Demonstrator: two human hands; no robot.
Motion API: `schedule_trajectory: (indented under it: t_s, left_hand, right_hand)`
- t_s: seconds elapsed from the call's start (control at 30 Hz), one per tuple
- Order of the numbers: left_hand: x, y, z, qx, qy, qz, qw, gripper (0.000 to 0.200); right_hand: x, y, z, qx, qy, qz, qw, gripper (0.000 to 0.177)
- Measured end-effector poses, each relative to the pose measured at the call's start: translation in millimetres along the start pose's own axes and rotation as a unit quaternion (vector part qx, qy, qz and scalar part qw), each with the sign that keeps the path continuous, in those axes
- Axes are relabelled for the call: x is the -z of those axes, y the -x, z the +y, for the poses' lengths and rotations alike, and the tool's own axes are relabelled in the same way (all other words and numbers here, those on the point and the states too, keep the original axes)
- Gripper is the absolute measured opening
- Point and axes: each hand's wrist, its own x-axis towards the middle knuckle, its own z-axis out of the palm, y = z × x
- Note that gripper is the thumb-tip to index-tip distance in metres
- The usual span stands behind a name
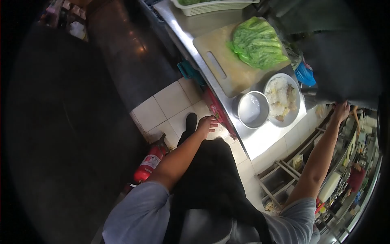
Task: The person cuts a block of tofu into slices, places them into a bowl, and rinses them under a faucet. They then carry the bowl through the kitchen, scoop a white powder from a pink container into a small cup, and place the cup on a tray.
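My left hand (208, 125) hangs over the tiled floor beside the steel table, its fingers apart and nothing in it. On the far right, my right hand (342, 110) is closed at the lower edge of a dark grey sheet (345, 69); some of its fingers are hidden there. Nearest on the steel table (260, 142) stand a round metal pot (252, 110) with whitish contents and a white bowl (300, 106) of rice with other food bits. Behind them, a large green lettuce (258, 42) lies on a cutting board (227, 87).
A white basket (215, 7) of greens sits at the table's far end. A red fire extinguisher (149, 163) stands on the floor at left. To the right are a metal rack (280, 173) and crowded shelves (353, 175). A blue bag (304, 74) shows behind the table.
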Motion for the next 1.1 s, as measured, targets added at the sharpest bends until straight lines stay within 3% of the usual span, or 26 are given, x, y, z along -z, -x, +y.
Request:
schedule_trajectory:
  t_s: [0.03, 0.07, 0.1, 0.13, 0.17, 0.2, 0.23, 0.27, 0.3, 0.37, 0.47, 0.53, 0.6, 0.67, 0.77, 0.8, 0.87, 1.03, 1.1]
  left_hand:
    - [-6, -1, 0, -0.007, 0.001, 0.013, 1.000, 0.047]
    - [-10, -3, 0, -0.006, -0.015, 0.002, 1.000, 0.047]
    - [-13, -4, -1, -0.020, -0.024, 0.021, 0.999, 0.044]
    - [-17, -6, 0, -0.036, -0.032, 0.039, 0.998, 0.041]
    - [-20, -11, -3, -0.050, -0.028, 0.064, 0.996, 0.038]
    - [-21, -14, -8, -0.065, -0.021, 0.090, 0.994, 0.036]
    - [-27, -11, -10, -0.085, -0.020, 0.107, 0.990, 0.034]
    - [-33, -9, -11, -0.107, -0.017, 0.126, 0.986, 0.032]
    - [-40, -5, -11, -0.128, -0.015, 0.135, 0.982, 0.029]
    - [-42, -6, -14, -0.156, 0.030, 0.168, 0.973, 0.026]
    - [-52, 0, -19, -0.176, 0.086, 0.210, 0.958, 0.025]
    - [-43, -6, -23, -0.182, 0.079, 0.225, 0.954, 0.027]
    - [-63, -1, -21, -0.218, 0.084, 0.228, 0.945, 0.031]
    - [-54, -5, -21, -0.195, 0.093, 0.239, 0.947, 0.034]
    - [-63, 1, -20, -0.194, 0.086, 0.223, 0.952, 0.037]
    - [-66, 2, -20, -0.191, 0.082, 0.227, 0.951, 0.037]
    - [-73, 4, -19, -0.198, 0.074, 0.227, 0.951, 0.038]
    - [-101, 12, -25, -0.225, 0.107, 0.162, 0.955, 0.037]
    - [-101, 9, -32, -0.282, -0.021, 0.117, 0.952, 0.041]
  right_hand:
    - [16, -34, 41, 0.011, -0.084, -0.108, 0.991, 0.034]
    - [17, 10, 8, 0.051, 0.013, -0.068, 0.996, 0.039]
    - [26, 15, 29, 0.076, 0.015, -0.045, 0.996, 0.042]
    - [45, 18, 53, 0.029, -0.020, -0.116, 0.993, 0.048]
    - [51, 55, 52, -0.020, -0.056, -0.094, 0.994, 0.050]
    - [57, 67, 90, -0.110, -0.074, -0.087, 0.987, 0.052]
    - [61, 76, 146, -0.177, -0.046, -0.123, 0.975, 0.050]
    - [58, 87, 222, -0.224, -0.083, -0.183, 0.954, 0.060]
    - [45, 102, 252, -0.286, -0.044, -0.211, 0.934, 0.061]
    - [9, 131, 292, -0.314, -0.070, -0.261, 0.910, 0.050]
    - [-43, 153, 324, -0.334, -0.208, -0.293, 0.872, 0.040]
    - [-72, 162, 343, -0.390, -0.377, -0.275, 0.794, 0.039]
    - [-82, 164, 340, -0.388, -0.419, -0.256, 0.780, 0.041]
    - [-81, 166, 330, -0.415, -0.423, -0.229, 0.772, 0.037]
    - [-67, 169, 321, -0.522, -0.283, -0.228, 0.772, 0.029]
    - [-67, 169, 331, -0.524, -0.284, -0.229, 0.769, 0.029]
    - [-71, 164, 360, -0.382, -0.253, -0.256, 0.851, 0.032]
    - [-76, 95, 369, -0.338, -0.260, -0.352, 0.833, 0.030]
    - [-85, 79, 365, -0.275, -0.321, -0.472, 0.774, 0.032]
